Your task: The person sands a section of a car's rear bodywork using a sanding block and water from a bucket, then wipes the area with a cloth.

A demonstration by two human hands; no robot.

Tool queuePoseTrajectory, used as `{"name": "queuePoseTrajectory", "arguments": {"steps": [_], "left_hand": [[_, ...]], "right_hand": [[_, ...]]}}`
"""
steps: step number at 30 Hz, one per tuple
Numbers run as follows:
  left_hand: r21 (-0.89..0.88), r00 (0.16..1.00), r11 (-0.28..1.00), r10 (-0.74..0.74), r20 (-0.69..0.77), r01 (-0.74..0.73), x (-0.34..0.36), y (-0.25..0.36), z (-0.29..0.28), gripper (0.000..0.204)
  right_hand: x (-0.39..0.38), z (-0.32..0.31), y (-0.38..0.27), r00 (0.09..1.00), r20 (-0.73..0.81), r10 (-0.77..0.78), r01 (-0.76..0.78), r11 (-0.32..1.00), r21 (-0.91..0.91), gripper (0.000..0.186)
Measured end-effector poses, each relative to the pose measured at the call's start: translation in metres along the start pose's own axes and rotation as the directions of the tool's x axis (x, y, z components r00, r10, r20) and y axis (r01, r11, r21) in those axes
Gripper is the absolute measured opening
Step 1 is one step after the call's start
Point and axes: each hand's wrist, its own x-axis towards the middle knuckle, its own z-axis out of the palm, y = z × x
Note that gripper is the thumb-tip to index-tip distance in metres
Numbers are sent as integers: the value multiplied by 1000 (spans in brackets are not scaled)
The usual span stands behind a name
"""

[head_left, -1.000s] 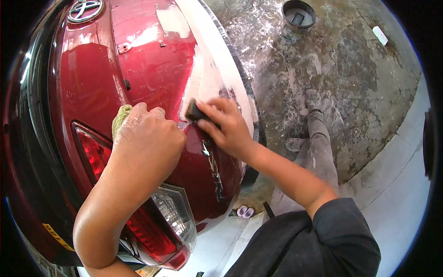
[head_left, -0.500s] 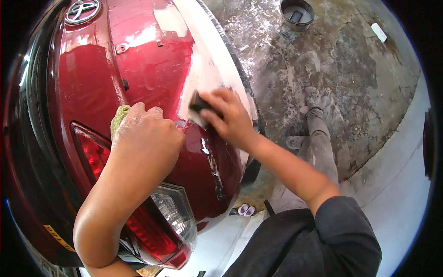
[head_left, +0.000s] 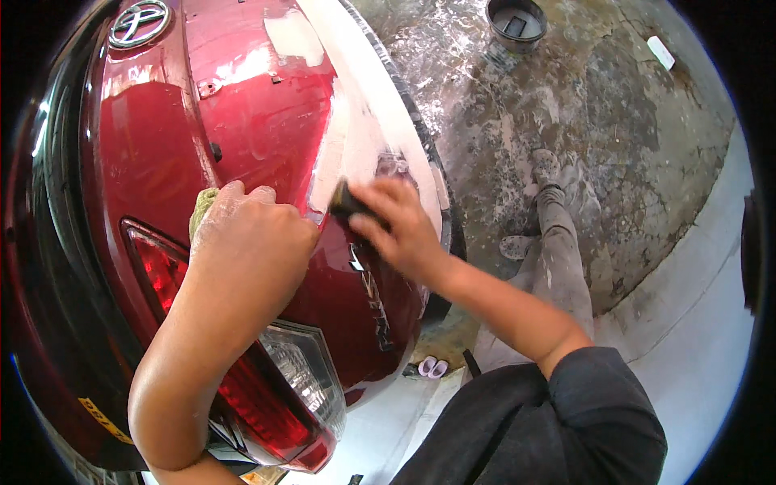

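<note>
Near left, a yellow strip [head_left: 105, 419] is bearing dark characters; rightward, a silvery lettering-like strip [head_left: 374, 303] is lining the red car [head_left: 267, 133]. Farther, the left hand [head_left: 255, 246] is clenching a green cloth [head_left: 202, 210]; the right hand [head_left: 398, 229] is grasping a dark block [head_left: 343, 200] against the cream patch [head_left: 354, 125], sitting slightly nearer than half a second ago. Far left, a round chrome badge [head_left: 139, 24] is gleaming.

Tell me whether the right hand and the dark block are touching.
Touching. The head view shows the right hand clasping the dark block between thumb and fingers, with no gap visible.
</note>
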Motion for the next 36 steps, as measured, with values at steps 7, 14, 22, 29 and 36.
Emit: {"name": "queuePoseTrajectory", "arguments": {"steps": [7,14,22,29,36], "left_hand": [[61,1000,998,10,10,-11,4,2,-6,9],[11,1000,1000,13,19,-14,1,2,-5,11],[40,999,998,41,26,-42,0,1,0,12],[37,999,999,21,42,-22,1,3,-5,13],[39,999,999,22,36,-24,-1,3,-4,12]], "right_hand": [[53,-5,15,992,-41,118,-116,992,37,45],[6,-12,17,998,58,38,-38,999,7,48],[-20,-4,10,997,-16,72,-70,994,83,42],[47,2,34,972,27,235,-235,943,237,48],[-24,-3,33,994,46,99,-105,980,170,49]]}}
